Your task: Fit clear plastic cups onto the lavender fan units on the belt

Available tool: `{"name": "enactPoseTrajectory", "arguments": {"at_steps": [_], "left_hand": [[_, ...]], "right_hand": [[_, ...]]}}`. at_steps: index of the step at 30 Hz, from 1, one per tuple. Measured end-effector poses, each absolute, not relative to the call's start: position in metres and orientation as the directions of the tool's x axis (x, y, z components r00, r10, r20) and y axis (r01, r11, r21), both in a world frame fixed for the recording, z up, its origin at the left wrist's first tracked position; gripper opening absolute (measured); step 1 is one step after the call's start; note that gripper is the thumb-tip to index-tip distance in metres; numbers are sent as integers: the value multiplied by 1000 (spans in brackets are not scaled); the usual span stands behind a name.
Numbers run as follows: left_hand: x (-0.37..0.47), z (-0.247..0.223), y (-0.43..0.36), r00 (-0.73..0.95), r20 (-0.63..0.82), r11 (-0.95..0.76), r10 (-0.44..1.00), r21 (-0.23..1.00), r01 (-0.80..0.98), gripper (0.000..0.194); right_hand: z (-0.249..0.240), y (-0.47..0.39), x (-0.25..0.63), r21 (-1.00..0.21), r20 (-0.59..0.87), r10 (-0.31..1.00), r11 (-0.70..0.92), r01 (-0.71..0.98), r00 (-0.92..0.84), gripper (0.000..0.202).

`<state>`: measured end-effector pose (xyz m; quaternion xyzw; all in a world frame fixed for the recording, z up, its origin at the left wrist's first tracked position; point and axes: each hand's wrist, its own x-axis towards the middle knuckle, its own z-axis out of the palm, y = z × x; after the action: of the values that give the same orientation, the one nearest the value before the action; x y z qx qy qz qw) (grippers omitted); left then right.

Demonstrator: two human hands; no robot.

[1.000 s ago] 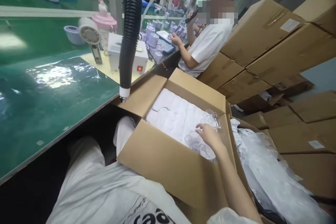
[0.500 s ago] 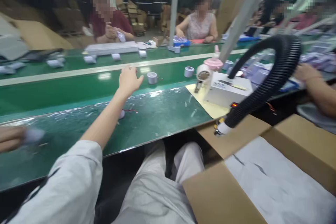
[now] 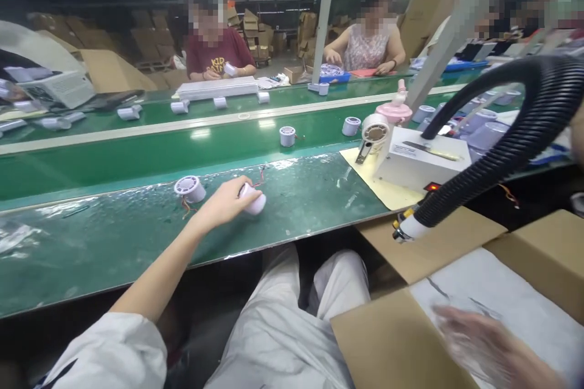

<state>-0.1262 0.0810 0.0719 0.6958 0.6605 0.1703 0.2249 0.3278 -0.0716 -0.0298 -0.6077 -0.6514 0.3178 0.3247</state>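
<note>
My left hand (image 3: 228, 202) reaches over the near green work surface and has its fingers and thumb around a small white fan housing (image 3: 255, 203), which lies tilted. Thin red and dark wires stick out behind it. Just left of that hand, another white fan housing (image 3: 190, 189) with a slotted round top and loose wires stands on the same surface. Low on the right, my right hand (image 3: 483, 334) is smeared by motion above an open cardboard box (image 3: 374, 340). Something see-through seems to be around its fingers, but I cannot make it out.
A grey box-shaped device (image 3: 424, 158) with a lit red switch stands on yellow paper. A thick black hose (image 3: 502, 158) arches over the carton. More white housings (image 3: 287, 136) sit on the green conveyor (image 3: 137, 161). Co-workers (image 3: 219, 51) sit across it; a pink object (image 3: 395, 110) stands behind the device.
My left hand has come back from the conveyor and taken hold of a fan housing. Another housing now stands to its left. My right hand has come into view; another person's hand at far left is gone.
</note>
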Motion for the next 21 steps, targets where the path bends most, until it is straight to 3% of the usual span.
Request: {"name": "enactPoseTrajectory", "arguments": {"at_steps": [2, 3, 6, 9, 11, 15, 18, 21], "left_hand": [[-96, 61, 72, 233, -122, -36, 965, 816, 577, 42], [-80, 54, 67, 329, -162, -9, 930, 887, 461, 42], [-36, 36, 50, 595, -251, 19, 763, 930, 368, 37], [-7, 28, 37, 751, -144, -148, 645, 940, 306, 26], [3, 28, 31, 745, -38, -284, 666, 911, 300, 23], [11, 24, 24, 635, 56, -332, 770, 886, 325, 34], [12, 13, 23, 625, 145, -388, 767, 881, 273, 59], [11, 3, 24, 689, 197, -460, 697, 861, 219, 68]], "right_hand": [[-7, -74, 295, -773, 76, 976, 188, 606, -205, 38], [2, -71, 275, -701, 134, 950, 291, 651, -281, 42], [20, -55, 223, -432, 319, 861, 504, 748, -396, 50], [23, -40, 206, -276, 301, 880, 449, 850, -367, 48], [25, -38, 209, -361, 210, 907, 419, 833, -365, 37], [32, -43, 219, -747, 38, 949, 235, 622, -314, 3], [34, -45, 219, -894, -14, 981, 75, 442, -195, 23], [29, -44, 219, -957, -11, 996, 16, 291, -89, 27]]}}
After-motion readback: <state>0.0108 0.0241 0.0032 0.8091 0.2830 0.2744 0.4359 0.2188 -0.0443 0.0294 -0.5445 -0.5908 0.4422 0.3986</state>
